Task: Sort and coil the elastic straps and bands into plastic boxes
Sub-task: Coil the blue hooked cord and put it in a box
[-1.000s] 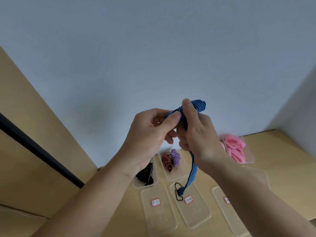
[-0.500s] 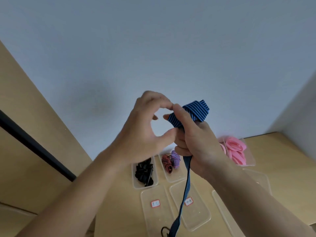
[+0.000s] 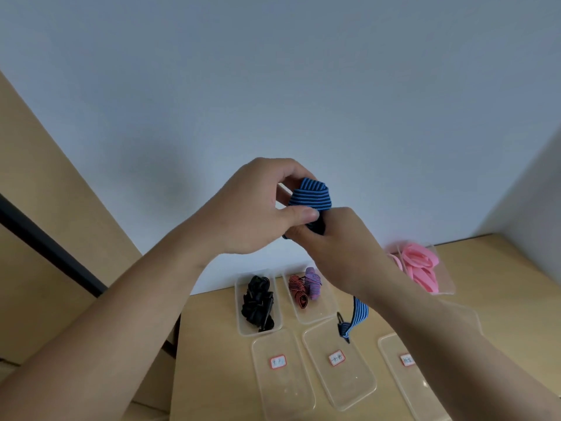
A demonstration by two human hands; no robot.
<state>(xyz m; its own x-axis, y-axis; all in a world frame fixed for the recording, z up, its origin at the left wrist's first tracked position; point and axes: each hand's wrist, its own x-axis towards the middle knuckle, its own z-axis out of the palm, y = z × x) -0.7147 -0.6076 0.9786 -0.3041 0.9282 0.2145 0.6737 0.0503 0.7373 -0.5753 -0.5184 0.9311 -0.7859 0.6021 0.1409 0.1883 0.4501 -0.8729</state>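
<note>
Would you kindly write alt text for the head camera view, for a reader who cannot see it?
Two bare hands, left hand and right hand, coil a blue striped elastic strap in mid-air, its loose tail hanging over clear plastic boxes on a wooden table. Boxes behind hold black straps, red and purple coils and pink bands.

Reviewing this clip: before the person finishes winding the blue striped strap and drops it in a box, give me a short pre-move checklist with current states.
1. Coil held: ok, left hand and right hand both grip the blue striped strap.
2. Tail wound in: not ok, loose end with black hook hangs free.
3. Tail clear of boxes: cannot tell, it dangles by the box of striped coils.
4. Labelled container free: ok, centre labelled container holds nothing.
5. Label legible: cannot tell.
</note>
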